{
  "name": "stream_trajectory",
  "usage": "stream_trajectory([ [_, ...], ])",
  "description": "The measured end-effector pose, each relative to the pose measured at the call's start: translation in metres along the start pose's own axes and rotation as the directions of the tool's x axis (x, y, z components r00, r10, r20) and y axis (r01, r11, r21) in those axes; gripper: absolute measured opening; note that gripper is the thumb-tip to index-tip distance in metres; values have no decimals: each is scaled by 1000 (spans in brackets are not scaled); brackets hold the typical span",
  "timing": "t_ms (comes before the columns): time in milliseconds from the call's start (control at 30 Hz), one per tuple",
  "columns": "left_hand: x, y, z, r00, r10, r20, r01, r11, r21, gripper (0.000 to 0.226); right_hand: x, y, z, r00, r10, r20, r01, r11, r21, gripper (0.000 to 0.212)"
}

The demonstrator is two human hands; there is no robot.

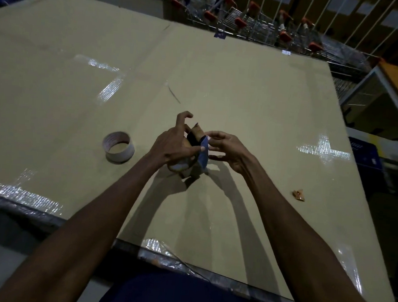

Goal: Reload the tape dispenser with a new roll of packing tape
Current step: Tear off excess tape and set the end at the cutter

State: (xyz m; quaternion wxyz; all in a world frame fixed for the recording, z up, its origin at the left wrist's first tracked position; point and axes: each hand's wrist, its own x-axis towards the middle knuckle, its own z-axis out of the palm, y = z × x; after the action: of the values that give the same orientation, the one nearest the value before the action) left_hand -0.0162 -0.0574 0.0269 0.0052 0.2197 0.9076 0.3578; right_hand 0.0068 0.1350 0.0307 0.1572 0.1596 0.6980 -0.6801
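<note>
1. Left hand (170, 146) grips the tape dispenser (194, 150), held above the table (244, 88).
2. Right hand (226, 150), fingers curled, touches the dispenser's blue side.
3. Tape roll (118, 147) lies left, apart.

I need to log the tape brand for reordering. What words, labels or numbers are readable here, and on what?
None can be read.
Spare roll: reddish print inside its core, too blurred.
Blue crate: pale raised lettering, too dark and blurred.
White tag at the table's far edge: too small.
Dispenser, held by both hands: no text visible.
</note>
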Motion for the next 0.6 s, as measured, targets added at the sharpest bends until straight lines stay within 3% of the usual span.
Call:
stream_trajectory([
  [200,9,-3,-5,999,14,49,-10,997,-73,96,-10,-9,-14,962,-114,248,110,993,30,47],
  [300,9,-5,-7,987,10,163,26,975,-221,95,-14,-10,-16,957,-162,240,202,967,-155,68],
  [400,11,-5,-5,974,17,227,40,968,-246,94,-18,-8,-15,951,-234,203,282,924,-256,69],
  [600,10,-6,3,991,42,125,-7,963,-269,98,-18,3,-21,927,-343,153,373,886,-275,61],
])
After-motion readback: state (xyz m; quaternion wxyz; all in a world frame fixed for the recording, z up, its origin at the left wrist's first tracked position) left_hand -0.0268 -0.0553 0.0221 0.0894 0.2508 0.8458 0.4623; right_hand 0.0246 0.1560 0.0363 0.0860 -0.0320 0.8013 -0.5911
